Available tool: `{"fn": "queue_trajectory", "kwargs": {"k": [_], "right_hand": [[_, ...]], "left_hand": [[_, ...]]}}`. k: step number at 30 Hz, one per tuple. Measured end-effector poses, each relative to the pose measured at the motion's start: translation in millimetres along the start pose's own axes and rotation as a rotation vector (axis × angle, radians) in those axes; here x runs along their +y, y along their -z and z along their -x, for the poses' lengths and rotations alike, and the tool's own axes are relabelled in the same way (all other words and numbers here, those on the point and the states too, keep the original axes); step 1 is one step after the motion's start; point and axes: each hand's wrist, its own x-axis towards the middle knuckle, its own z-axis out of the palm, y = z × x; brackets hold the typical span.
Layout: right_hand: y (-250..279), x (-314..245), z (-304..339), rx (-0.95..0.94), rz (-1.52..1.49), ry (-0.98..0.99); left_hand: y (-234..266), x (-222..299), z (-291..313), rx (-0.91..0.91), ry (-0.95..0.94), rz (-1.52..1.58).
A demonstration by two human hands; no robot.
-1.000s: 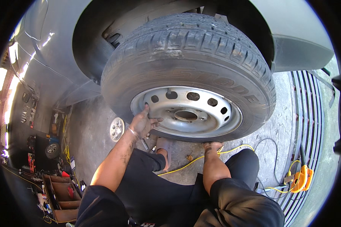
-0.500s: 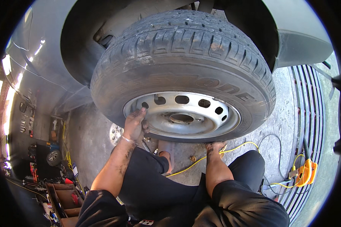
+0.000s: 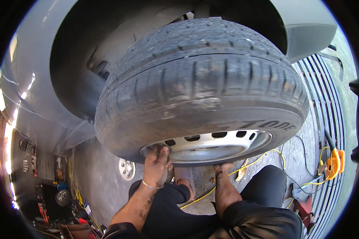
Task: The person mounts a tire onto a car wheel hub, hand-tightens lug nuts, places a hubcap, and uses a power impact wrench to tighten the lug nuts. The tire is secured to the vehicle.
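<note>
A large black rubber tyre on a silver steel rim with oval holes [image 3: 205, 99] fills the middle of the view, sitting in front of the dark wheel arch of a grey vehicle body [image 3: 40, 75]. The tread faces up toward the camera and the rim face [image 3: 211, 145] shows along the wheel's lower edge. Behind the wheel's upper left side the arch leaves a dark gap; on its right the tyre nearly meets the grey bumper corner [image 3: 307, 32].

The left hand [image 3: 156, 161] lies at the wheel's lower left, palm against the tyre's sidewall and fingertips on the rim's edge, fingers spread and gripping there; a thin bracelet sits at the wrist. The right hand [image 3: 221, 168] reaches under the wheel's bottom edge; its fingers are hidden beneath the tyre, so whether it grasps anything cannot be told. Both black-clad knees sit just below the wheel, leaving only a narrow strip of concrete floor [image 3: 95, 179] between them and it.

Below-left of the wheel a small round silver hubcap [image 3: 127, 169] lies on the floor, apart from the left hand. A yellow cable [image 3: 263, 156] runs from under the wheel toward an orange plastic power tool [image 3: 335, 163] lying on a metal floor grating [image 3: 327, 99] to the wheel's right. Far below-left of the wheel, an open brown tool tray [image 3: 73, 231] holds a jumble of small tools, too small to name.
</note>
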Motion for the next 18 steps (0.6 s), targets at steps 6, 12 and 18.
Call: {"fn": "queue_trajectory", "kwargs": {"k": [6,12,18], "right_hand": [[11.8,18.1,-8.8,0.030,-0.087,0.004],[23.9,44.8,-33.0,0.121,-0.162,0.013],[-24.0,61.3,8.3,0.095,-0.310,0.000]], "left_hand": [[-2.4,17.3,-2.7,-0.130,-0.037,-0.101],[1.1,48.3,-10.9,-0.176,-0.131,-0.179],[7.8,77.2,-21.7,-0.215,-0.257,-0.237]]}}
